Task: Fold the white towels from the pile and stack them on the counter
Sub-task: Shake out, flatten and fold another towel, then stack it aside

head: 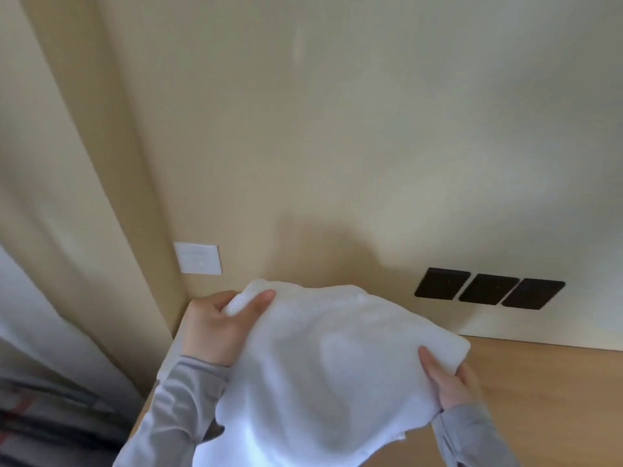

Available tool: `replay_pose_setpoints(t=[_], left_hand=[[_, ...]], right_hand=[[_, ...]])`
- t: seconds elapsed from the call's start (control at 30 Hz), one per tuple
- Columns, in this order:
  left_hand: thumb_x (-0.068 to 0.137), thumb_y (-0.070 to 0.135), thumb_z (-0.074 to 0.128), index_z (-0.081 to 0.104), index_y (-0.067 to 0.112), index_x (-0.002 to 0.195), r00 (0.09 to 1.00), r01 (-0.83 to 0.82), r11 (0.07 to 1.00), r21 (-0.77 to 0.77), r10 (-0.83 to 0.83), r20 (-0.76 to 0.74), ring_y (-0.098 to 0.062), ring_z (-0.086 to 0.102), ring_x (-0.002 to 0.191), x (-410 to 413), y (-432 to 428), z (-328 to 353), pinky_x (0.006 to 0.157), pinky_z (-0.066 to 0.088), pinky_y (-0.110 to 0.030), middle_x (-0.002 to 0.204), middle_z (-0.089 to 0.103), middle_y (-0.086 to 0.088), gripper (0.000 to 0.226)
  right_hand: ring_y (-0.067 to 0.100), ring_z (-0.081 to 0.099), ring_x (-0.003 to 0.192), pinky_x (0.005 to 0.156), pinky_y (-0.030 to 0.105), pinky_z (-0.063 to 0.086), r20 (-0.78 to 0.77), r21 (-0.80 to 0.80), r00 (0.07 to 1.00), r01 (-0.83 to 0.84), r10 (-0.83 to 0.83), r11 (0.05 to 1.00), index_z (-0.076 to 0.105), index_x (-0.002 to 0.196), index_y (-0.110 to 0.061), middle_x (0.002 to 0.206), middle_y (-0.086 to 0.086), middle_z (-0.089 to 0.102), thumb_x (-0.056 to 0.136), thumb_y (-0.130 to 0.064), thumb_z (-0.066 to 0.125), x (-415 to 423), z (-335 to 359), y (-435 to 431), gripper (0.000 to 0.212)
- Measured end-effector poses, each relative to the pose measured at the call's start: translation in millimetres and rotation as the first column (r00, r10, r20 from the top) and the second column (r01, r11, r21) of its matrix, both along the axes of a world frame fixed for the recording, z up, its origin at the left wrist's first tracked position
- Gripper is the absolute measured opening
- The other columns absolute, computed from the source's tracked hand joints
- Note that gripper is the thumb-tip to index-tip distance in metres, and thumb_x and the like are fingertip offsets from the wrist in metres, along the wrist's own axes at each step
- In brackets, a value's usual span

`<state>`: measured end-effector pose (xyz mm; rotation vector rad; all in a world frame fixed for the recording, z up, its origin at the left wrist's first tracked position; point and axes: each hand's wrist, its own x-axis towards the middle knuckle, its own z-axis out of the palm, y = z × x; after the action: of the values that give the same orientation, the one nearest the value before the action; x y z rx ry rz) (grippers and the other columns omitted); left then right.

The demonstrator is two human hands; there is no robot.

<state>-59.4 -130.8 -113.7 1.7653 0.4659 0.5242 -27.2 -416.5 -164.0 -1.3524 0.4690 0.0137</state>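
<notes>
A white towel [323, 362] hangs spread in the air between both hands, above the wooden counter [546, 392]. My left hand [215, 328] pinches its upper left corner between thumb and fingers. My right hand [448, 382] grips the right corner, thumb on top of the cloth. The towel's lower part sags down toward the bottom of the view and hides the counter beneath it. No pile or stack of towels shows in this view.
A beige wall rises just behind the counter. On it are a white switch plate [198, 258] at the left and three black sockets [488, 288] at the right. A pale curtain [50, 230] hangs at the far left.
</notes>
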Motion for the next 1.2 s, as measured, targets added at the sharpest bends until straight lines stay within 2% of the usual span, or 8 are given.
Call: replay_pose_setpoints(t=[0.27, 0.4, 0.6, 0.7, 0.8, 0.9, 1.03, 1.2], left_hand=[[0.058, 0.046, 0.079, 0.032, -0.002, 0.047, 0.927, 0.212, 0.971, 0.108, -0.234, 0.291, -0.015, 0.022, 0.048, 19, -119, 93, 0.043, 0.014, -0.026, 0.050, 0.026, -0.003, 0.068], [0.056, 0.045, 0.083, 0.037, -0.013, 0.052, 0.883, 0.307, 0.935, 0.175, -0.349, 0.313, -0.017, 0.024, 0.052, 34, -197, 129, 0.044, 0.015, -0.028, 0.056, 0.031, -0.008, 0.075], [0.050, 0.054, 0.081, 0.038, -0.004, 0.053, 0.885, 0.391, 0.878, 0.276, -0.441, 0.148, -0.018, 0.026, 0.055, 70, -328, 139, 0.051, 0.020, -0.030, 0.058, 0.029, -0.007, 0.072], [0.042, 0.063, 0.074, 0.048, 0.007, 0.051, 0.893, 0.448, 0.845, 0.291, -0.436, -0.108, -0.019, 0.038, 0.050, 104, -387, 109, 0.048, 0.029, -0.026, 0.053, 0.041, -0.003, 0.063], [0.051, 0.066, 0.073, 0.070, 0.018, 0.074, 0.852, 0.500, 0.777, 0.382, -0.363, -0.376, -0.020, 0.065, 0.072, 134, -451, 42, 0.059, 0.048, -0.023, 0.075, 0.067, -0.002, 0.053], [0.066, 0.070, 0.064, 0.068, 0.018, 0.105, 0.760, 0.610, 0.647, 0.456, -0.315, -0.569, -0.026, 0.060, 0.100, 149, -500, -37, 0.085, 0.045, -0.027, 0.109, 0.067, -0.010, 0.065], [0.079, 0.072, 0.043, 0.043, 0.025, 0.135, 0.741, 0.636, 0.466, 0.615, -0.145, -0.656, -0.023, 0.040, 0.125, 144, -534, -107, 0.105, 0.024, -0.037, 0.135, 0.048, -0.002, 0.073], [0.089, 0.051, 0.051, 0.030, 0.025, 0.145, 0.958, 0.125, 0.818, 0.561, 0.046, -0.282, -0.027, 0.029, 0.134, 113, -497, -123, 0.108, 0.019, -0.047, 0.146, 0.033, -0.004, 0.065]], right_hand=[[0.009, 0.068, 0.057, 0.043, 0.021, 0.051, 0.216, -0.035, 0.973, 0.085, -0.075, 0.996, 0.061, 0.086, -0.022, 0.064, -0.010, 0.071, 0.080, -0.016, 0.068, -6, 80, -119, 0.010], [0.005, 0.067, 0.062, 0.049, 0.018, 0.050, 0.309, -0.100, 0.941, 0.174, -0.136, 0.980, 0.062, 0.089, -0.023, 0.067, -0.013, 0.070, 0.081, -0.019, 0.068, -12, 112, -196, 0.011], [0.019, 0.064, 0.088, 0.081, 0.037, 0.051, 0.325, -0.236, 0.934, 0.233, -0.149, 0.943, 0.061, 0.105, -0.015, 0.094, -0.003, 0.067, 0.081, -0.027, 0.069, -19, 127, -332, 0.028], [0.009, 0.060, 0.079, 0.074, 0.032, 0.049, 0.300, -0.244, 0.939, 0.244, -0.166, 0.938, 0.059, 0.087, -0.026, 0.085, -0.011, 0.063, 0.083, -0.021, 0.068, -21, 104, -382, 0.011], [0.014, 0.058, 0.082, 0.080, 0.035, 0.046, 0.145, -0.237, 0.964, 0.251, -0.221, 0.939, 0.058, 0.095, -0.022, 0.092, -0.005, 0.060, 0.084, -0.017, 0.067, -22, 48, -427, 0.015], [0.036, 0.050, 0.114, 0.095, 0.045, 0.041, -0.192, -0.185, 0.961, 0.166, -0.202, 0.969, 0.042, 0.130, 0.003, 0.128, 0.020, 0.051, 0.088, -0.016, 0.062, -27, -21, -454, 0.050], [0.037, 0.058, 0.096, 0.070, 0.040, 0.053, -0.433, 0.054, 0.901, 0.020, 0.005, 0.998, 0.050, 0.108, 0.006, 0.120, 0.029, 0.055, 0.088, 0.007, 0.054, -38, -89, -481, 0.020], [0.019, 0.064, 0.051, 0.040, 0.018, 0.042, -0.592, -0.348, 0.802, -0.344, 0.080, 0.872, 0.060, 0.084, -0.003, 0.058, 0.006, 0.068, 0.085, -0.050, 0.056, -28, -85, -548, 0.047]])
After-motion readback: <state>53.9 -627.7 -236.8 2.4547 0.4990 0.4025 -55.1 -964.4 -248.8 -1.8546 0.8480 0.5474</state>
